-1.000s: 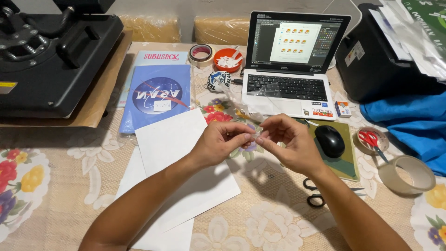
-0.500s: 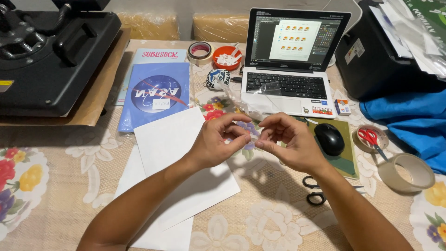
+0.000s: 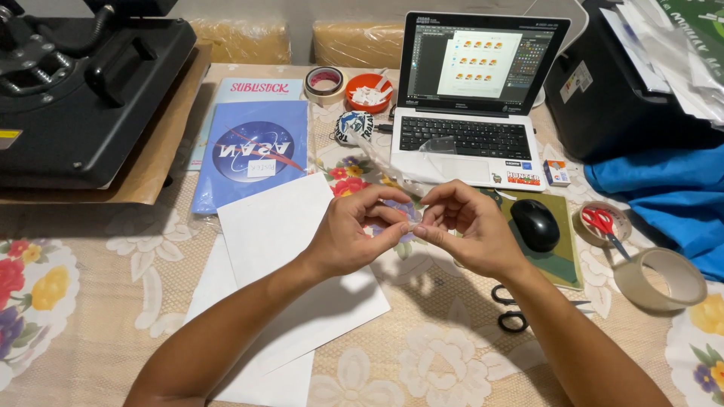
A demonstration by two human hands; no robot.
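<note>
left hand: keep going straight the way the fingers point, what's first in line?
The left hand points right, its fingertips already meeting the right hand over a small clear plastic piece pinched between them. So the right hand's fingers come first; the black mouse lies beyond, though depth is unclear.

Both hands meet over the tabletop point(image 3: 90, 301): left hand point(image 3: 354, 234) and right hand point(image 3: 471, 234) pinch a small clear plastic bit point(image 3: 400, 215) between fingertips. White paper sheets point(image 3: 286, 249) lie under the left arm, black scissors point(image 3: 513, 309) near the right wrist, mouse point(image 3: 534, 224) and open laptop point(image 3: 471, 98) just behind.
</note>
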